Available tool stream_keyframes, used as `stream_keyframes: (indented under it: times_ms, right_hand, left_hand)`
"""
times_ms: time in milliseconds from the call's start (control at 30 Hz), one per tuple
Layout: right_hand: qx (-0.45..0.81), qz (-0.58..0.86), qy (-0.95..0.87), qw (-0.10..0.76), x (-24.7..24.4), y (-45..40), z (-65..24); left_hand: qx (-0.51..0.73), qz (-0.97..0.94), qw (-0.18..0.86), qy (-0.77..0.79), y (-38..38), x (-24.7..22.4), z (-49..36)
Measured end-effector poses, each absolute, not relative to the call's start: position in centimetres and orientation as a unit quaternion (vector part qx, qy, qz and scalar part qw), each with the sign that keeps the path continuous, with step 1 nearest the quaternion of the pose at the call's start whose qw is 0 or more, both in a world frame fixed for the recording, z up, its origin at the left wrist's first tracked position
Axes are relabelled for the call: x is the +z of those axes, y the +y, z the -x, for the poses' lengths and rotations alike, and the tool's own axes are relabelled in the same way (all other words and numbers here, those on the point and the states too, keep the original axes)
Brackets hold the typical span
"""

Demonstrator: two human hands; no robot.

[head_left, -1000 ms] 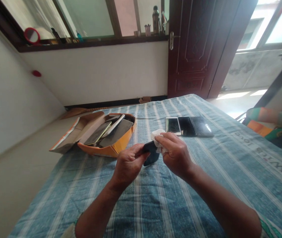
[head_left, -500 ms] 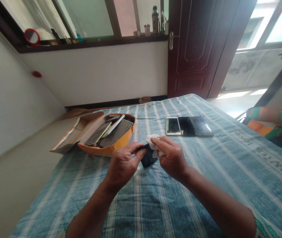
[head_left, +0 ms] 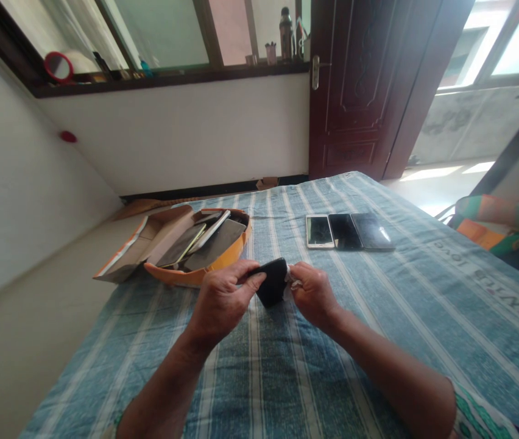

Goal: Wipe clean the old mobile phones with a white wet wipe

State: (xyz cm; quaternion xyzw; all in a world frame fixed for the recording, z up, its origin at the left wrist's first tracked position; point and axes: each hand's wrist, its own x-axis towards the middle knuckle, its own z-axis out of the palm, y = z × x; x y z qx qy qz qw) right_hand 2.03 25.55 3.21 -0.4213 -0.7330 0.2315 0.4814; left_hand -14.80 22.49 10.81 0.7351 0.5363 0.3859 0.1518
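A black smartphone (head_left: 272, 285) is tilted up over the bed, its left edge pinched between the thumb and fingers of my left hand (head_left: 227, 296). My right hand (head_left: 313, 291) is closed around a crumpled white tissue (head_left: 288, 284), mostly hidden by the fingers, at the phone's right edge. Left of my hands sits an open orange cardboard box (head_left: 195, 277) holding several phones (head_left: 216, 244). Beyond my right hand, a white-framed phone (head_left: 320, 231), a black phone (head_left: 345, 231) and a dark grey phone (head_left: 373, 231) lie side by side.
A blue striped sheet (head_left: 250, 378) covers the bed. The box's flap (head_left: 127, 247) hangs open toward the left edge. Behind the bed are a white wall, a dark red door (head_left: 360, 91) and a window sill (head_left: 172, 79) with a flask (head_left: 285, 33) and a round mirror (head_left: 59, 67).
My right hand with the tissue has shifted from the phone's upper face to its right edge, uncovering more of the black surface. My left hand keeps its hold.
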Motion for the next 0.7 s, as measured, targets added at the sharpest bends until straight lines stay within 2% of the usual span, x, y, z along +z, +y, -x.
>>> stream_keyframes:
  times_ms: [167,433,700]
  right_hand:
    - [0.257,0.457,-0.733,0.433,2.7,25.6,-2.1]
    - [0.245,0.386,-0.71,0.535,5.6,24.8,-2.1]
    - [0.269,0.423,-0.713,0.491,3.5,24.8,-1.5]
  left_hand:
    - [0.385,-0.735,0.151,0.537,22.5,10.9,14.7]
    - [0.385,-0.738,0.156,0.531,22.5,10.7,14.7]
    - [0.39,-0.728,0.158,0.542,22.5,10.8,14.7]
